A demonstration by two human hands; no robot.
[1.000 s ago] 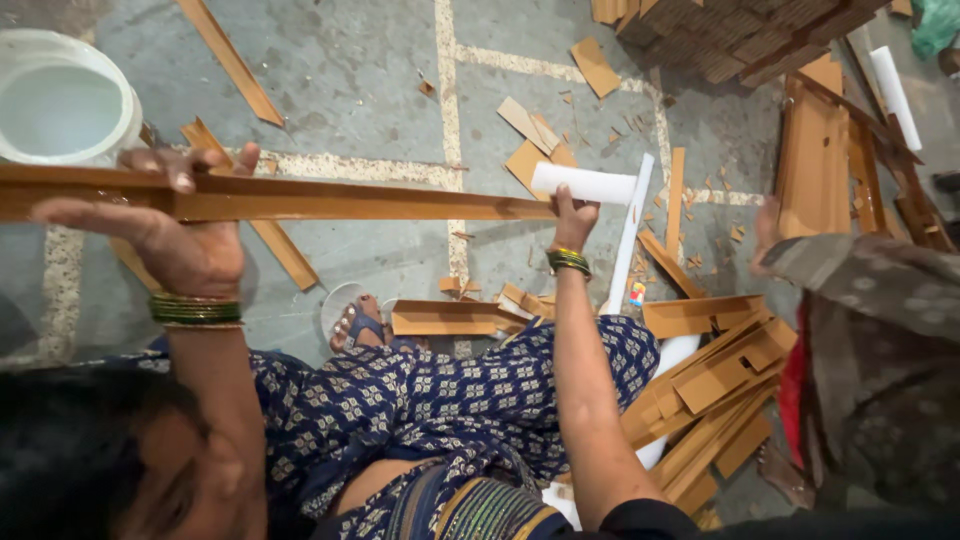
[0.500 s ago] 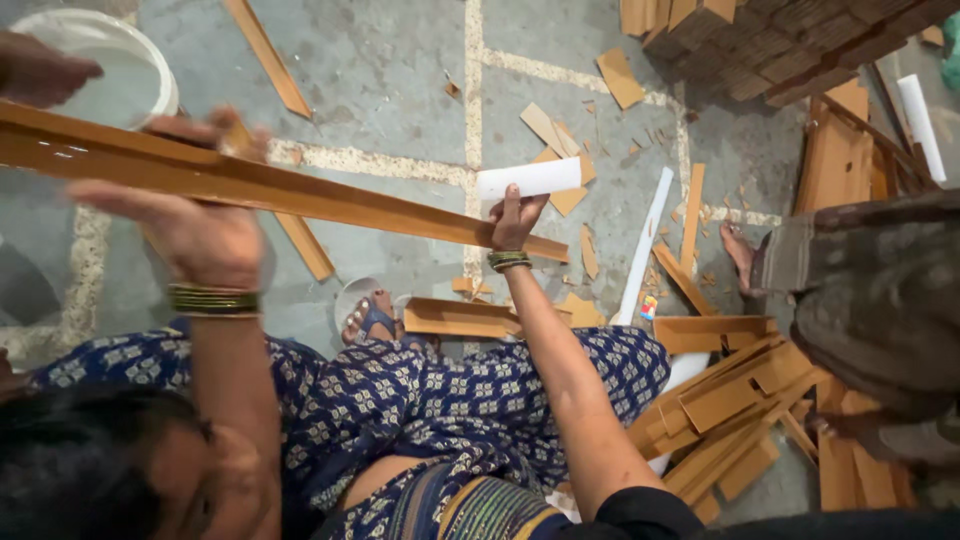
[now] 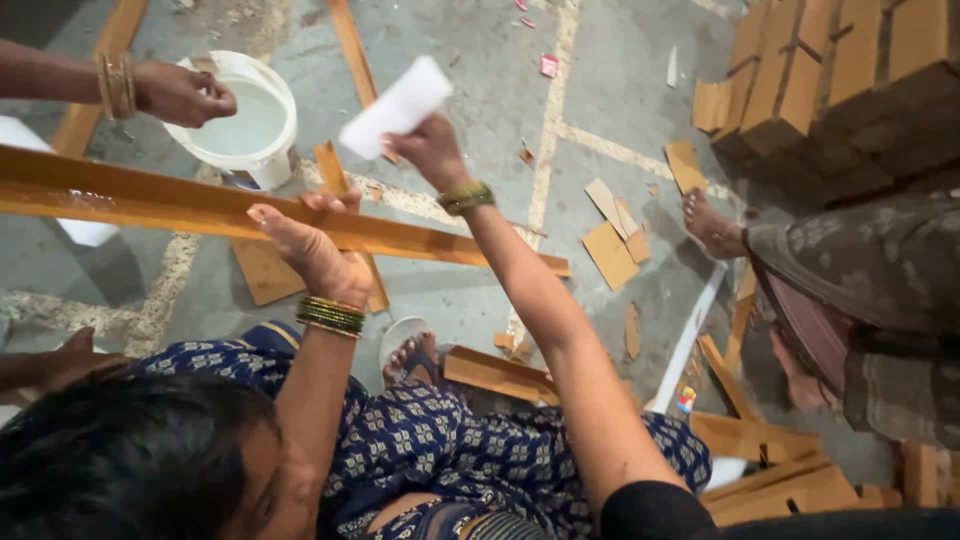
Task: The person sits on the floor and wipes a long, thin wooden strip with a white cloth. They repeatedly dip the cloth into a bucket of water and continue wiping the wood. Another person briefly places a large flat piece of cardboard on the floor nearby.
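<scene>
Floor [image 3: 470, 270]: grey concrete, rough and dusty, with pale seams
Long wooden strip [image 3: 180, 200]: orange-brown, flat and narrow, with straight edges; it is held level above the floor, running from the left edge of the view to past the middle
How the strip handles: probably stiff and fairly light, but its length would make it swing or dip if taken by one end; best held near the middle, fingers over the top edge
Stacked wood [image 3: 830, 80]: short blocks of the same colour, piled at the upper right
Bucket [image 3: 280, 165]: round, white plastic, holding a pale liquid, on the floor beyond the strip; another person's hand [image 3: 185, 92] hangs over its rim
Left hand [image 3: 310, 250]: fingers curled over the strip's upper edge, gripping it from the near side
Right hand [image 3: 432, 150]: closed around the lower end of a white pad, raised above the strip and clear of it
White pad [image 3: 398, 105]: flat, rectangular, matt; looks light and easy to pinch
Scraps [image 3: 610, 255]: thin brown offcuts scattered flat on the concrete
</scene>
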